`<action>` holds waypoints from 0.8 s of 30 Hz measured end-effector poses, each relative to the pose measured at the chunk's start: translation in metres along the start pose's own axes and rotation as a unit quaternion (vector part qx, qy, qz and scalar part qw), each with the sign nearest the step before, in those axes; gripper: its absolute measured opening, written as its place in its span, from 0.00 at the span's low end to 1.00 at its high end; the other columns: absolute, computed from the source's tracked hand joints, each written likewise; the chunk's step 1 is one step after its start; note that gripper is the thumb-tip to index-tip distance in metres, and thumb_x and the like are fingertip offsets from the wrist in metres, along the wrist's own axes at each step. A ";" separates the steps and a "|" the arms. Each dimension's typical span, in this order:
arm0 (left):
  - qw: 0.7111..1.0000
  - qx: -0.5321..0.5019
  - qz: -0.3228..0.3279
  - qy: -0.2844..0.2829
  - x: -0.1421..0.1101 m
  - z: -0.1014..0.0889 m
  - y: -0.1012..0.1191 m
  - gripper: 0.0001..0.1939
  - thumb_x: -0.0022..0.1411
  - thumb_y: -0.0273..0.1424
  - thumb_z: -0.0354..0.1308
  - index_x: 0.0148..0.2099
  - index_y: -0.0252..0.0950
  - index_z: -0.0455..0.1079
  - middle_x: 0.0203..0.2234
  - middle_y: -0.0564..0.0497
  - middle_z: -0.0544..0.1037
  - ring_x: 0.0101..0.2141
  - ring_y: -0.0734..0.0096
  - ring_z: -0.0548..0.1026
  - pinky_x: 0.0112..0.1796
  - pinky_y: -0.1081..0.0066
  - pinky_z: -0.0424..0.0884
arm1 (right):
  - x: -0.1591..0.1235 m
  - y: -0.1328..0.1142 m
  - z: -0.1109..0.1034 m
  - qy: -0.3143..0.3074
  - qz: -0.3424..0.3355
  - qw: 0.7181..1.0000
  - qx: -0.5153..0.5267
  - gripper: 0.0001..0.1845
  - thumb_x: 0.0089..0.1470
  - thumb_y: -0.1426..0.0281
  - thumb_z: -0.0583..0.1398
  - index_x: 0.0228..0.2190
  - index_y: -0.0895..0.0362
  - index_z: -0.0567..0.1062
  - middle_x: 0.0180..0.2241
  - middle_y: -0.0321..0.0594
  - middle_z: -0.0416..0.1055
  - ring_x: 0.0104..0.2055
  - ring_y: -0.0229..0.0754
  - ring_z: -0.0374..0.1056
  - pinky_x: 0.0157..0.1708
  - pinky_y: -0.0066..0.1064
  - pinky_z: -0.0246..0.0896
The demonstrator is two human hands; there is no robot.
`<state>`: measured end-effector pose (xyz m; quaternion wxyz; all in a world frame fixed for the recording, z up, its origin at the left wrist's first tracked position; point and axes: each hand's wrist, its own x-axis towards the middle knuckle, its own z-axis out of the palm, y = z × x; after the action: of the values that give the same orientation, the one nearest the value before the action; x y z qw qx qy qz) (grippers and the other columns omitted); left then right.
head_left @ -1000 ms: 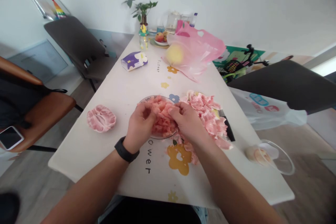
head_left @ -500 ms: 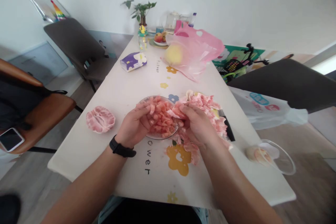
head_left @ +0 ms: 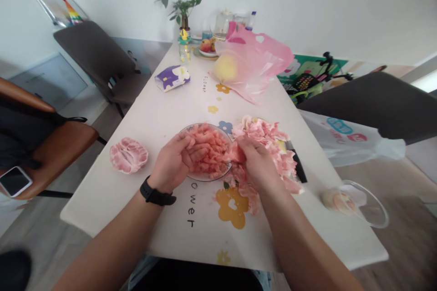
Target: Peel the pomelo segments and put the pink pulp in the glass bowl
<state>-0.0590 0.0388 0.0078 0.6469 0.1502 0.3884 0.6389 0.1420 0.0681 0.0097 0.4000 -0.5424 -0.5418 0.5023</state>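
Observation:
Pinched in my right hand (head_left: 258, 160) is a pomelo segment (head_left: 236, 152), held just above the right edge of a round plate. My left hand (head_left: 173, 162), with a black watch (head_left: 157, 192) on the wrist, hovers over the plate's left side, fingers apart and slightly curled. Loose pink pomelo flesh (head_left: 209, 145) is heaped on the plate (head_left: 183, 130). To the left lies a peeled pomelo chunk (head_left: 129, 155). A pile of pink-white pomelo membrane and peel (head_left: 264, 131) spreads beside and partly under my right hand.
A dark-handled object (head_left: 298, 163) pokes out from the peel pile. Farther back stand a tissue pack (head_left: 172, 78), a pink plastic bag (head_left: 256, 61) with a yellow fruit, and a fruit plate (head_left: 207, 53). A clear container (head_left: 357, 202) sits at the right edge.
My left fingers, which were pinched around a bit of flesh, have loosened over the plate. My right hand has turned slightly, still holding the segment. The view has shifted a little.

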 end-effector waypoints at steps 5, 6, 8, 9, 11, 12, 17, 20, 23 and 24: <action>0.998 0.031 0.060 0.007 -0.001 0.001 -0.007 0.03 0.66 0.25 0.61 0.41 0.35 0.71 0.38 0.48 0.81 0.42 0.68 0.84 0.53 0.62 0.78 | -0.011 -0.015 0.020 -0.060 -0.048 0.995 -0.060 0.13 0.59 0.61 0.62 0.25 0.52 0.73 0.21 0.31 0.68 0.25 0.39 0.65 0.27 0.31 0.60; 0.997 0.034 0.069 0.004 -0.001 0.001 -0.009 0.04 0.66 0.26 0.62 0.40 0.36 0.70 0.39 0.48 0.81 0.43 0.67 0.84 0.54 0.60 0.78 | -0.013 -0.018 0.027 -0.083 -0.050 0.994 -0.057 0.10 0.58 0.64 0.61 0.25 0.51 0.73 0.21 0.31 0.70 0.25 0.39 0.67 0.27 0.31 0.61; 0.996 0.036 0.079 -0.003 -0.002 0.001 -0.011 0.07 0.66 0.28 0.64 0.39 0.37 0.67 0.39 0.48 0.82 0.44 0.66 0.83 0.55 0.57 0.77 | -0.015 -0.023 0.039 -0.112 -0.039 0.991 -0.065 0.07 0.57 0.67 0.60 0.26 0.51 0.73 0.19 0.30 0.71 0.23 0.39 0.69 0.26 0.31 0.62; 0.996 0.036 0.080 -0.004 -0.002 0.001 -0.011 0.08 0.65 0.29 0.64 0.38 0.37 0.66 0.39 0.48 0.82 0.44 0.66 0.83 0.55 0.56 0.77 | -0.015 -0.025 0.045 -0.113 -0.041 0.989 -0.083 0.07 0.57 0.67 0.60 0.27 0.51 0.73 0.20 0.30 0.72 0.22 0.39 0.69 0.26 0.32 0.63; 0.996 0.039 0.077 -0.001 -0.004 0.002 -0.012 0.09 0.65 0.29 0.65 0.39 0.38 0.66 0.40 0.48 0.82 0.42 0.66 0.83 0.53 0.57 0.78 | -0.015 -0.027 0.053 -0.094 -0.069 0.982 -0.151 0.04 0.57 0.66 0.62 0.31 0.51 0.77 0.25 0.32 0.78 0.26 0.40 0.73 0.29 0.33 0.64; 0.996 0.045 0.074 0.002 -0.005 0.002 -0.012 0.09 0.65 0.30 0.65 0.40 0.38 0.66 0.41 0.47 0.83 0.40 0.67 0.83 0.51 0.57 0.79 | -0.015 -0.028 0.056 -0.083 -0.088 0.974 -0.194 0.05 0.57 0.64 0.63 0.34 0.51 0.79 0.29 0.34 0.81 0.30 0.42 0.74 0.32 0.34 0.65; 0.994 0.059 0.092 0.001 -0.008 0.004 -0.012 0.08 0.65 0.30 0.65 0.41 0.38 0.67 0.47 0.45 0.84 0.42 0.65 0.83 0.51 0.56 0.80 | -0.015 -0.029 0.062 -0.063 -0.131 0.936 -0.321 0.10 0.63 0.60 0.63 0.38 0.51 0.82 0.33 0.37 0.83 0.34 0.44 0.75 0.33 0.35 0.60; 0.993 0.066 0.102 -0.004 -0.008 0.004 -0.013 0.08 0.65 0.30 0.65 0.41 0.38 0.67 0.48 0.44 0.84 0.46 0.63 0.83 0.52 0.57 0.80 | -0.016 -0.029 0.063 -0.052 -0.151 0.925 -0.343 0.12 0.66 0.61 0.59 0.38 0.50 0.82 0.32 0.36 0.83 0.33 0.43 0.74 0.32 0.35 0.56; 0.990 0.093 0.109 -0.004 -0.007 0.002 -0.013 0.07 0.67 0.30 0.63 0.42 0.38 0.66 0.48 0.45 0.84 0.43 0.66 0.83 0.48 0.60 0.81 | -0.017 -0.030 0.062 -0.047 -0.156 0.917 -0.365 0.12 0.66 0.62 0.59 0.40 0.50 0.83 0.32 0.37 0.83 0.33 0.44 0.73 0.31 0.34 0.54; 0.988 0.104 0.112 -0.004 -0.008 0.002 -0.013 0.07 0.68 0.30 0.63 0.42 0.38 0.66 0.48 0.44 0.84 0.43 0.67 0.83 0.47 0.61 0.81 | -0.017 -0.030 0.062 -0.044 -0.154 0.914 -0.373 0.12 0.66 0.62 0.58 0.41 0.50 0.82 0.33 0.37 0.83 0.33 0.44 0.73 0.30 0.34 0.53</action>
<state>-0.0477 0.0303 0.0021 0.5538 0.2619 0.4303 0.6629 0.0776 0.0470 0.0307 0.2171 -0.5392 -0.7837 0.2191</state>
